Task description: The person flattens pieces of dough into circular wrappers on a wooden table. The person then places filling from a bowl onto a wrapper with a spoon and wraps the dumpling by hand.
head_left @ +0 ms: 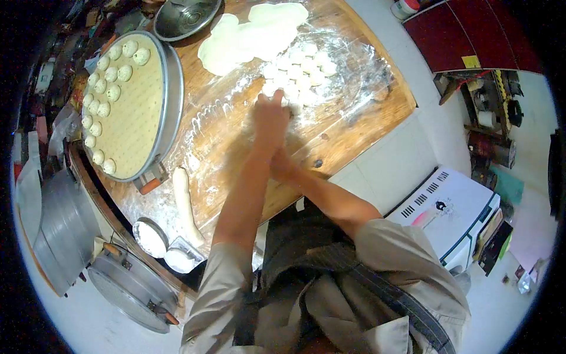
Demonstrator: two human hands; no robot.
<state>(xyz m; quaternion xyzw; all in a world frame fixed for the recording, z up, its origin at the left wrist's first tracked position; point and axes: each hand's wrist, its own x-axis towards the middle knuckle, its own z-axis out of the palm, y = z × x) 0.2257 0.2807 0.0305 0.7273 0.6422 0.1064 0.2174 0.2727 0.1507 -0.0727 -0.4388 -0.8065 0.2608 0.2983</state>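
Note:
My left hand (271, 117) reaches over the floured board, its fingers bent down onto a small dough piece (285, 101) at the near edge of a cluster of floured dough pieces (303, 66). My right hand (283, 166) lies beneath my left wrist, which mostly covers it, so its fingers are hidden. Beyond the cluster lies a thin, uneven dough sheet (250, 36). Closer to me on the left is a long dough roll (183, 197). Pleated buns (111, 74) sit along the far left side of a round steamer tray (138, 112).
A metal bowl (187, 17) stands at the back of the wooden table (368, 115). Near the left edge are a bowl of white flour (150, 237) and a small container (180, 258). More steamers (127, 289) rest below on the left; a white box-shaped appliance (451, 203) stands right.

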